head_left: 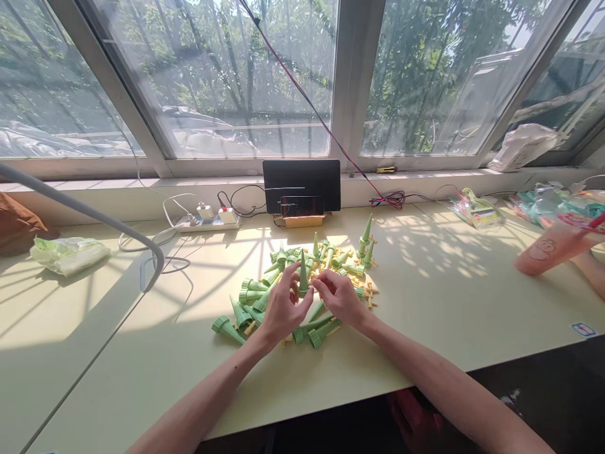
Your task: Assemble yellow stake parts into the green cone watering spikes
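1. Centre of the frame, and here is the action: the left hand (pixel 286 302) holds a green cone (pixel 303 274) between thumb and fingers, tip pointing up, wide end low in the grip.

2. In comes the right hand (pixel 340 295), just beside that wide end, its thumb and fingertips drawn into a narrow pinch. Is a small part caught between them? The view is too small to tell.

3. Good handling here, it seems, rests on the left hand: a firm grip low on the cone, upright and steady, without squeezing the rim, while the right does the fine work.

4. The right probably does best with a light fingertip hold, lined up squarely with the base; forcing anything at a slant could tip the cone or send a small part slipping away.

5. All around the hands, a crowd of loose cones (pixel 321 333) spreads over the table (pixel 425 353), many on their sides. Yellow pieces (pixel 369 296) lie among them, thickest behind and right of the hands, so wrists likely want to stay clear of both.

6. At the pile's upper right, a tall cone (pixel 365 234) stands tip up; a careless right elbow or sleeve is less of a worry than a knuckle.

7. Strong sunlight hits the far side of the pile, so judging the fit in the nearer shade looks easier on the eye.
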### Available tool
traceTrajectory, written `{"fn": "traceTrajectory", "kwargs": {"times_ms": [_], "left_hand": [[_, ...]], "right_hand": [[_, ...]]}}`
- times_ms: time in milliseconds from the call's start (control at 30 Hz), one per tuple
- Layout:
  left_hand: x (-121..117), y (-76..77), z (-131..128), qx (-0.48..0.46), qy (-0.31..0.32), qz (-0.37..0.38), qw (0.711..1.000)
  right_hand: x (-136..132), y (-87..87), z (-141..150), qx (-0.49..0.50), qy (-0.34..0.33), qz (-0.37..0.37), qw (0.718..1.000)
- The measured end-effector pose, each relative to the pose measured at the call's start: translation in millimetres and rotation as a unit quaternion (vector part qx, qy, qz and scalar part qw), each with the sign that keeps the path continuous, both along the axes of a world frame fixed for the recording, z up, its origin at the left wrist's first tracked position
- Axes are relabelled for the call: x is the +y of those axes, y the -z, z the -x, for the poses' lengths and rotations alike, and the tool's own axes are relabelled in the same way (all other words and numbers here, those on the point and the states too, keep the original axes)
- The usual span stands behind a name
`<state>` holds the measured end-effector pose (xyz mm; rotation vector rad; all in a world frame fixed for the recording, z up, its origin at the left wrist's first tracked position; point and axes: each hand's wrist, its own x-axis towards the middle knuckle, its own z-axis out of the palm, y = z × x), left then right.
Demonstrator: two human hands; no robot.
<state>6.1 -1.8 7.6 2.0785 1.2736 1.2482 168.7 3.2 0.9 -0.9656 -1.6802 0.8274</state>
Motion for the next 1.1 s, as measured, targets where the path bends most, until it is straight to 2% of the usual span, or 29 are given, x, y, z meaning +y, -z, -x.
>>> {"fn": "traceTrajectory", "kwargs": {"times_ms": [600, 933, 1100], "left_hand": [[-1, 5.7, 2, 0.024, 0.026, -0.020, 0.999], [-1, -5.8, -1, -0.034, 0.017, 0.027, 0.999], [-1, -6.2, -1, -0.039, 0.011, 0.029, 0.999]], "right_hand": [[4, 2.7, -1, -0.036, -0.001, -0.032, 0.999], [1, 0.6, -1, -0.026, 0.003, 0.000, 1.000], [0, 0.7, -1, -0.017, 0.004, -0.003, 1.000]]}}
